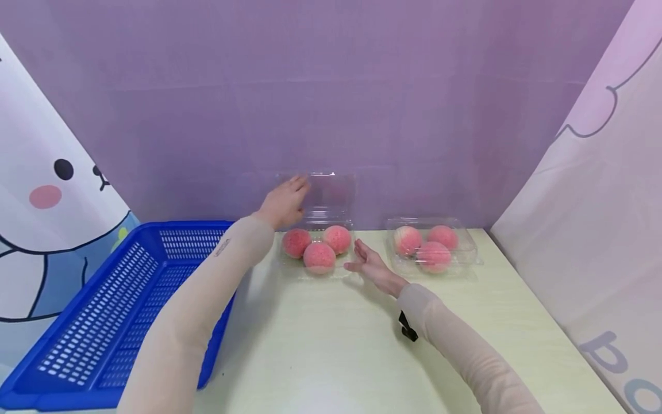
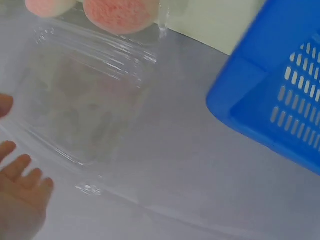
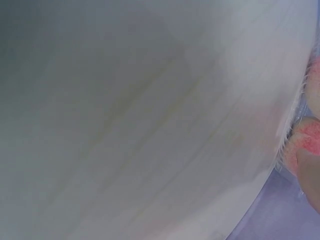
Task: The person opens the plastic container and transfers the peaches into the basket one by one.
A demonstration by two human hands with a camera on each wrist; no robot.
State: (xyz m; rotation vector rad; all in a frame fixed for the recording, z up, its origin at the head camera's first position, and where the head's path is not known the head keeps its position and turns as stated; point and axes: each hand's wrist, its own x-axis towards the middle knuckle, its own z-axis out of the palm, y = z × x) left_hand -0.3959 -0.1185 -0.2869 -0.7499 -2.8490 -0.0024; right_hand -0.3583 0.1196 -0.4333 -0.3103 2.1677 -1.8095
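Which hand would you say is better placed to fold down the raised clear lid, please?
Probably the left hand: it is up at the raised lid's left side, while the right hand is lower, to the right of the pink balls in front of that lid.

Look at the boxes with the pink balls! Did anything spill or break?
Nothing stands out: no spill or break shows. The left clear box just has its lid up, while the right clear box looks closed. The pink balls sit inside the boxes, three in each.
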